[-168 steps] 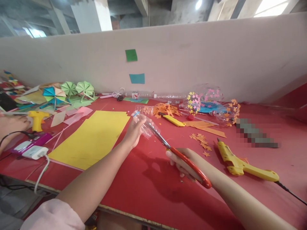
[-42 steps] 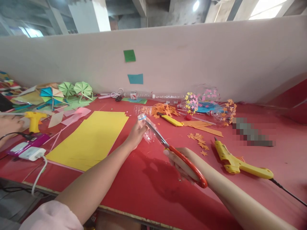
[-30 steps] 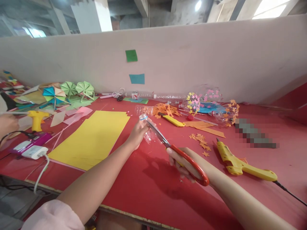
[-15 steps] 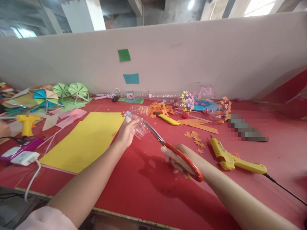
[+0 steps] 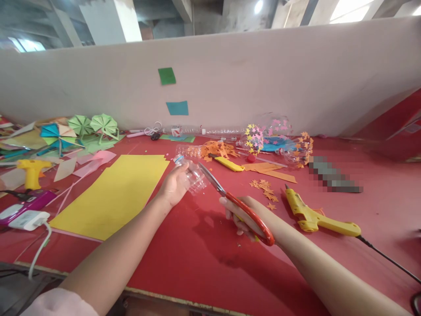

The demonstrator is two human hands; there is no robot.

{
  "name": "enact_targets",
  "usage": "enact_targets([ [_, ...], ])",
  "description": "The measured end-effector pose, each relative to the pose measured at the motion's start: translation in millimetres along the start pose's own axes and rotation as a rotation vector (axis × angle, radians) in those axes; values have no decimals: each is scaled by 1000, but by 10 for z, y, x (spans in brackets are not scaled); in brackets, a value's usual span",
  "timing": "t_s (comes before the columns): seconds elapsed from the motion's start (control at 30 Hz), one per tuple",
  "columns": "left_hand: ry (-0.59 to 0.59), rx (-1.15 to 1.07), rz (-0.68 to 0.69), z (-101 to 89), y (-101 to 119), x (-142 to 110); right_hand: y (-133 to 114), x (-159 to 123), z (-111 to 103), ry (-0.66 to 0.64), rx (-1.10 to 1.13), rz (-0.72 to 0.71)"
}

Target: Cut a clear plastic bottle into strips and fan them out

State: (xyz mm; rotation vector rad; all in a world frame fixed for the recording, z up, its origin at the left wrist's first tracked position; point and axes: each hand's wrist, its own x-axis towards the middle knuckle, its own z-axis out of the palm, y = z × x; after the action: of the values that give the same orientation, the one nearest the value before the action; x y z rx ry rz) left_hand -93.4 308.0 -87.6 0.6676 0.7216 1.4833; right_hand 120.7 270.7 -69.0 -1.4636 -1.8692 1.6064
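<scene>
My left hand (image 5: 173,186) grips a clear plastic bottle top (image 5: 194,175) with a blue ring at its neck, held just above the red table (image 5: 197,259). My right hand (image 5: 241,217) holds red-handled scissors (image 5: 237,204) by the loops. The metal blades point up-left and meet the cut edge of the bottle piece. Both forearms reach in from the near edge.
A yellow paper sheet (image 5: 115,193) lies left of my hands. A corded yellow glue gun (image 5: 315,215) rests at right, another glue gun (image 5: 31,169) at far left beside a white charger (image 5: 26,219). Star-covered bottles (image 5: 279,140), orange paper stars (image 5: 263,186), a yellow cutter (image 5: 228,163) and paper fans (image 5: 95,125) line the back.
My left hand has turned the bottle piece and shifted slightly while the scissors stay at its edge. The view has drifted a little to the right.
</scene>
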Motion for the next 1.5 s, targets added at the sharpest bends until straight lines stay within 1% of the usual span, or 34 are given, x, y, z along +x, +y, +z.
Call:
enact_targets([
  [0.1,-7,-55,17,-12,32,4,3,4,-43,43,-114,18],
  [0.2,-2,-114,43,-22,80,8,-16,-23,-106,20,-177,-41],
  [0.3,101,-111,68,-43,107,29,-42,-62,-158,-49,-216,-86],
  [0.4,195,-122,106,-80,116,58,-57,-85,-176,-55,-279,-85],
  [0.6,243,-184,116,-146,133,84,-74,-78,-170,-11,-344,-58],
  [0.73,253,-176,122,-133,131,83,-78,-64,-167,0,-344,-42],
  [0.87,250,-106,113,-88,119,72,-68,-55,-133,-8,-322,-32],
  [0.93,223,-86,107,-69,114,62,-60,-55,-112,-11,-275,-34],
  [1.07,156,-115,107,-53,100,50,-40,-53,-94,-17,-201,-19],
  [1.13,145,-96,99,-55,86,54,-32,-49,-92,-20,-184,-8],
  [1.27,150,-43,106,-72,45,75,-45,-55,-76,-34,-169,-17],
  [1.4,181,18,93,-93,13,97,-86,-80,-53,-44,-179,-33],
  [1.5,213,18,93,-92,7,108,-94,-90,-48,-70,-166,-18],
])
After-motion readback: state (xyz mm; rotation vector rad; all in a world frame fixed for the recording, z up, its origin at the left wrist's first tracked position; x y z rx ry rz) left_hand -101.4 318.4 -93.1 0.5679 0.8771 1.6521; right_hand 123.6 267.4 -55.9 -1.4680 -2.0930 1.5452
